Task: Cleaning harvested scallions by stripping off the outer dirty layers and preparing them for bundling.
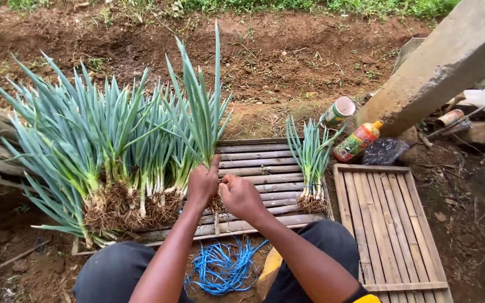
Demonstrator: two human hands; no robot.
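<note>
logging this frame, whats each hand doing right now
Left hand: closed on the bunch of green onions.
Right hand: closed, fingers at the roots of the same bunch.

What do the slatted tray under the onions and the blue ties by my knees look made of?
The slatted tray looks like split bamboo or raw wood: unfinished, weathered grey-brown strips with gaps between them. The blue ties look like thin plastic string, glossy, evenly coloured and lying in loose curls. The left hand and right hand hold a spring onion bunch above the tray.
</note>
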